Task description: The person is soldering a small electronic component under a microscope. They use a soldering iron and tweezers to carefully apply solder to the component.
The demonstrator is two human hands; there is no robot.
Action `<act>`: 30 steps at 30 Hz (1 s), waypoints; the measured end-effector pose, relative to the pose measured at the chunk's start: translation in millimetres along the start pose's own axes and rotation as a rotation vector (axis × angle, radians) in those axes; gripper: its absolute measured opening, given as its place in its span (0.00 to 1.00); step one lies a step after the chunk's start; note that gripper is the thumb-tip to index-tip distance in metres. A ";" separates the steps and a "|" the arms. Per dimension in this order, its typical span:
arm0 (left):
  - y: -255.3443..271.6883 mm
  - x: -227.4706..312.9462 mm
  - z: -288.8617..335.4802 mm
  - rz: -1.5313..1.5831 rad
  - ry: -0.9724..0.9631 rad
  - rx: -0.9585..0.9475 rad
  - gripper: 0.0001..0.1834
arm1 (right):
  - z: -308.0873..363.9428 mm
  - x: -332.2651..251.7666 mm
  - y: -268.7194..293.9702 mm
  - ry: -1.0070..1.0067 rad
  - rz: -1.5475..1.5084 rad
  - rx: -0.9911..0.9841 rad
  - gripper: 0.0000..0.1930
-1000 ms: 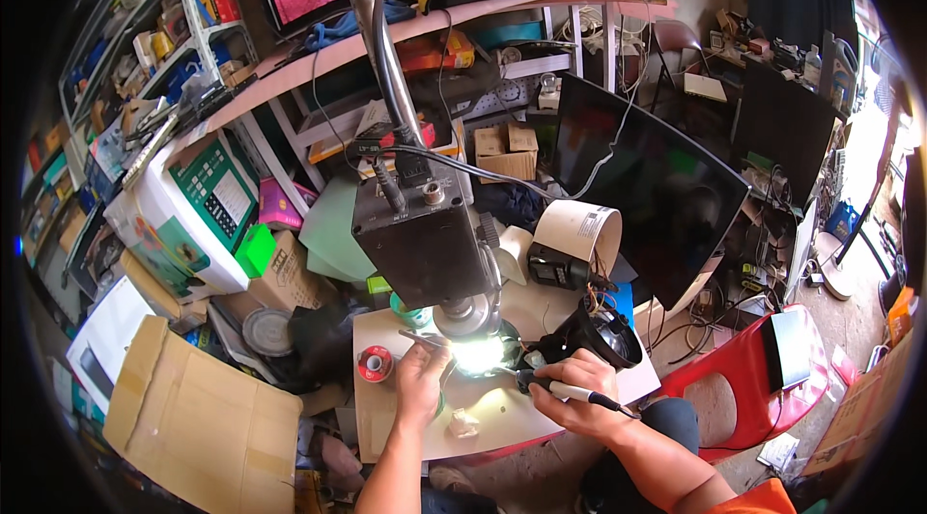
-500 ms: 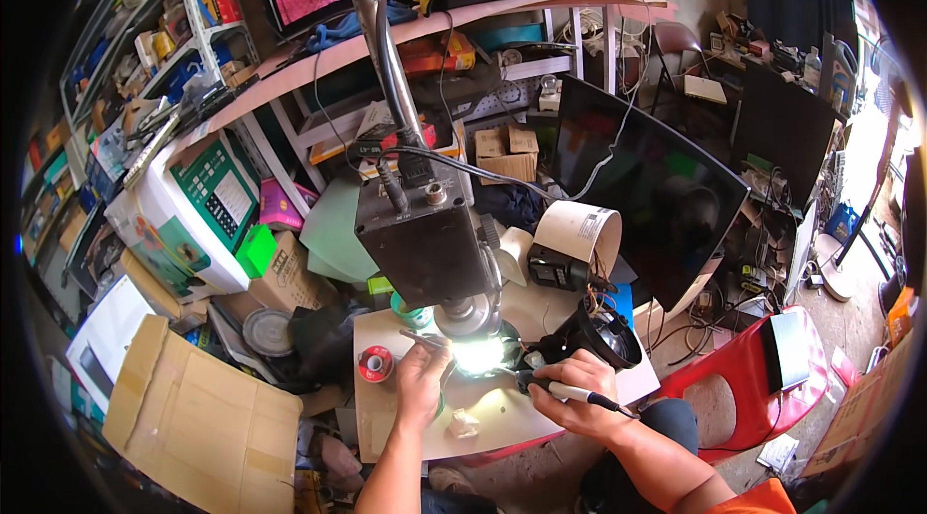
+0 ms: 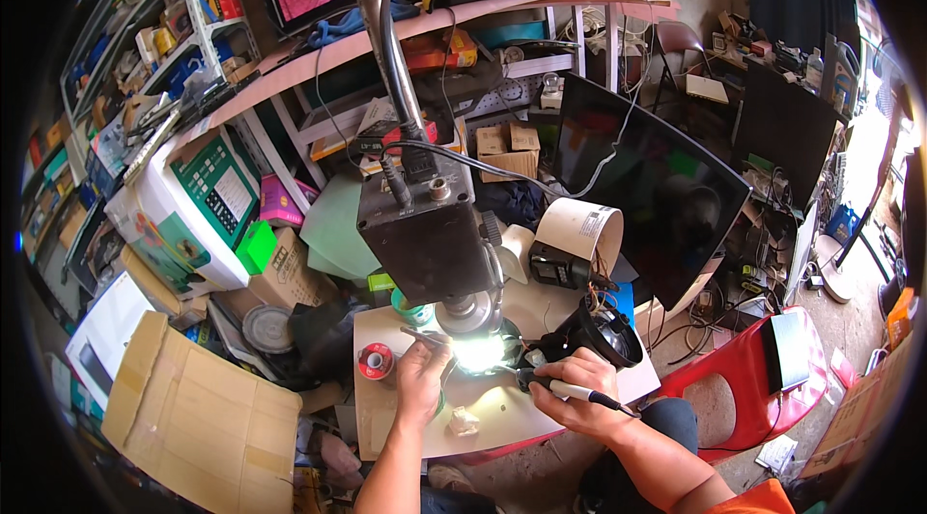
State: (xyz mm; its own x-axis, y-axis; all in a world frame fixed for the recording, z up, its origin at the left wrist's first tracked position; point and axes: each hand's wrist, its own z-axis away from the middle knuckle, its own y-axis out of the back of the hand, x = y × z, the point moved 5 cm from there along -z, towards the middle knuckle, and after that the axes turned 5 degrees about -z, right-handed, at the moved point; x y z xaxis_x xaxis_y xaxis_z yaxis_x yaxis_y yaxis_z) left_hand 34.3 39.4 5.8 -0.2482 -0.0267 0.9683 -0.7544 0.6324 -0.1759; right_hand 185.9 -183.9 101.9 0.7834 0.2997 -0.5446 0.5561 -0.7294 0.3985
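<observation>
My right hand (image 3: 586, 396) is closed around a soldering iron (image 3: 577, 391) with a pale handle and black grip. Its tip end points left into the bright light under a black microscope (image 3: 420, 239). Pinched in my left hand (image 3: 421, 381) is a thin metal tool that looks like tweezers (image 3: 419, 334), at the left edge of that light. Glare hides the work piece between the hands. A red solder spool (image 3: 375, 361) lies left of my left hand, and a small whitish lump (image 3: 463, 421) sits between my forearms on the pale tabletop (image 3: 521, 425).
Behind my right hand lie a black round housing (image 3: 601, 338) with wires and a tan cylinder (image 3: 577, 228). A dark screen (image 3: 657, 186) leans beyond them. An opened cardboard box (image 3: 203, 422) stands at left, a red plastic chair (image 3: 715, 374) at right. Boxes crowd the far left.
</observation>
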 end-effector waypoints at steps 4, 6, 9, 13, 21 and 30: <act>0.7 -0.6 0.2 0.003 0.004 -0.001 0.07 | 0.4 0.0 -0.1 0.016 0.000 -0.001 0.10; 0.7 -1.8 -0.6 0.009 0.010 -0.004 0.07 | 1.0 1.1 -0.1 0.004 0.004 -0.003 0.10; 0.7 -1.9 -0.6 0.016 0.009 -0.003 0.07 | 1.1 1.2 -0.7 0.001 0.007 -0.009 0.10; -0.8 0.9 -0.4 0.015 0.004 -0.007 0.07 | 1.6 1.4 -1.1 0.025 0.015 -0.013 0.10; -1.9 1.6 -0.6 0.040 0.007 -0.007 0.07 | -0.2 0.3 -0.1 0.023 0.011 -0.010 0.09; -2.5 2.7 -0.2 0.050 0.003 -0.016 0.07 | -0.1 0.4 -0.3 0.016 0.010 -0.016 0.10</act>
State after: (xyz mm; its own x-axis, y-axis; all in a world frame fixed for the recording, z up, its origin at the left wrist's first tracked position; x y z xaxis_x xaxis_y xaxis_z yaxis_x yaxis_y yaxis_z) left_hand 35.6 38.0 8.9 -0.2837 0.0072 0.9589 -0.7316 0.6449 -0.2213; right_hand 186.0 -183.5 101.6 0.7933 0.3022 -0.5286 0.5522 -0.7227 0.4156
